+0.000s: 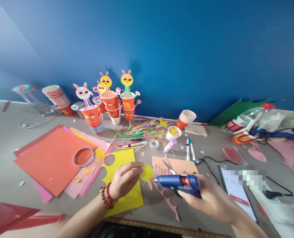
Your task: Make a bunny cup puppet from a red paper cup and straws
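Note:
My left hand [127, 180], with red bead bracelets on its wrist, pinches a yellow paper circle [147, 172] between thumb and fingers. In my right hand [209, 195] is a blue glue gun [169, 181], its nozzle pointing left, close to the circle's lower right edge. A small peach paper piece [150, 184] shows right by the nozzle; whether they touch I cannot tell. Under my left hand lies a yellow sheet [127, 198] with round cutouts. Scissors [169, 167] rest on a peach sheet [186, 165] behind the glue gun, partly hidden by it.
Paper-cup figures with rabbit heads [89, 115] stand at the back. Pipe cleaners [142, 130], a glue stick [170, 145] and markers [192, 150] lie ahead. Coloured sheets [50, 158] with a tape roll [73, 157] are left; a phone [236, 195], a cord and a bottle [248, 117] are right.

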The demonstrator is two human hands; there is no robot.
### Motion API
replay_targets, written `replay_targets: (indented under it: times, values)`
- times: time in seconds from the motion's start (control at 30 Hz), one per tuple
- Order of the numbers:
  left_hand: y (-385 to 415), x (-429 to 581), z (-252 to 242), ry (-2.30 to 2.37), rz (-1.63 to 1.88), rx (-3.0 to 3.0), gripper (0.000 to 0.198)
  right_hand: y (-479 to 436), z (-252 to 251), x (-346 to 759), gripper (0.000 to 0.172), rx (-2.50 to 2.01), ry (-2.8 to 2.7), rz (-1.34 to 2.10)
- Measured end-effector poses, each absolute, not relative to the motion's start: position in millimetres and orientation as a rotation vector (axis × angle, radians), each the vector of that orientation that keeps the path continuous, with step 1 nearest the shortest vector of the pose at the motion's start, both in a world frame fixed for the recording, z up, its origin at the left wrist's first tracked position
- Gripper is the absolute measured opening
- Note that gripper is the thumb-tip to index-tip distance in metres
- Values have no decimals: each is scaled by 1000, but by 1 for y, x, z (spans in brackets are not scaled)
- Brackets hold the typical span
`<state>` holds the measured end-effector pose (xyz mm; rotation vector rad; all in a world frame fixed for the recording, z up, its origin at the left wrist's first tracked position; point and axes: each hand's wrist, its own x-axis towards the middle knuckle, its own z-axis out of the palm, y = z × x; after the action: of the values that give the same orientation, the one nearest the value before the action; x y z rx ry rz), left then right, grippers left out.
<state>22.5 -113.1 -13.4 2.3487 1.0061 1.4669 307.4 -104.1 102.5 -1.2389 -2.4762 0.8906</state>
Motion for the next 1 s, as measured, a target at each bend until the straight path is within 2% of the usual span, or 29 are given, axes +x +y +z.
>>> replay_targets:
  times: [0.13,0.23,0.37,0.47,0.63,0.73,0.87,0.93,1.0]
  values:
    - [-113,22,-15,1012,1471,2346,28,-104,102,311,13,-1239,-2438,910]
    - [-113,22,-15,1015,1471,2341,28,-106,97,318,16,-1273,-2266,1120]
    - [-112,22,-14,1046,1482,2322,27,-110,85,332,30,-1331,-1641,1475]
    - [-112,23,-14,1069,1489,2293,28,-107,77,340,44,-1181,-1269,1515]
    - [-112,23,-15,1100,1479,2281,29,-74,83,361,43,-1098,-1101,1156]
    - [-110,23,-15,1102,1487,2288,26,-40,90,391,45,-1416,-1168,616]
    - [-107,22,-14,1097,1555,2342,23,-4,75,431,49,-1607,-1214,374]
    - [-105,21,-16,1082,1569,2368,23,5,55,440,44,-1741,-1294,294]
    - [-103,20,-19,1049,1558,2388,25,10,31,440,30,-1876,-1399,215]
